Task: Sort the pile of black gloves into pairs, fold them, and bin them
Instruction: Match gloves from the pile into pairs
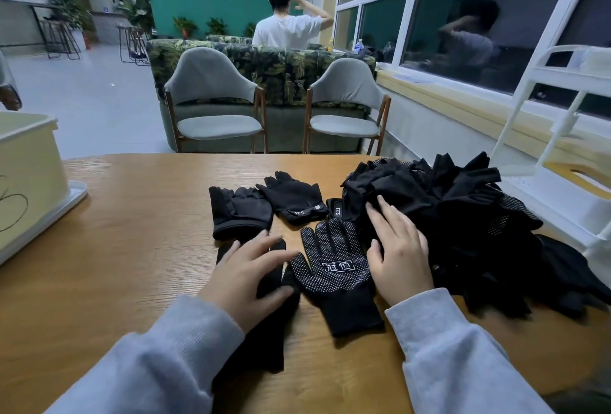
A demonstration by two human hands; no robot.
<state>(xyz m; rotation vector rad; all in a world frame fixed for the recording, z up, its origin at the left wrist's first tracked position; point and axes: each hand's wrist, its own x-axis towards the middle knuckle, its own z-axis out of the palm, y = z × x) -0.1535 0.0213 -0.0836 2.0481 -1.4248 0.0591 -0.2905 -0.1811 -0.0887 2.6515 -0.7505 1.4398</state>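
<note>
A big pile of black gloves (463, 215) lies on the right side of the wooden table (132, 248). My right hand (396, 251) rests flat on the pile's left edge, fingers straight. A dotted glove with a white label (334, 274) lies palm up between my hands. My left hand (244, 274) rests with spread fingers on a plain black glove (264, 331) near the front edge. Two more gloves lie farther back: a folded plain one (239, 213) and one with a white cuff tag (292, 197).
A pale yellow bin (23, 162) stands on a white tray at the table's left edge. A white shelf rack (562, 135) stands at the right beside the window. Two grey chairs (215, 106) face the far side; a person sits beyond them.
</note>
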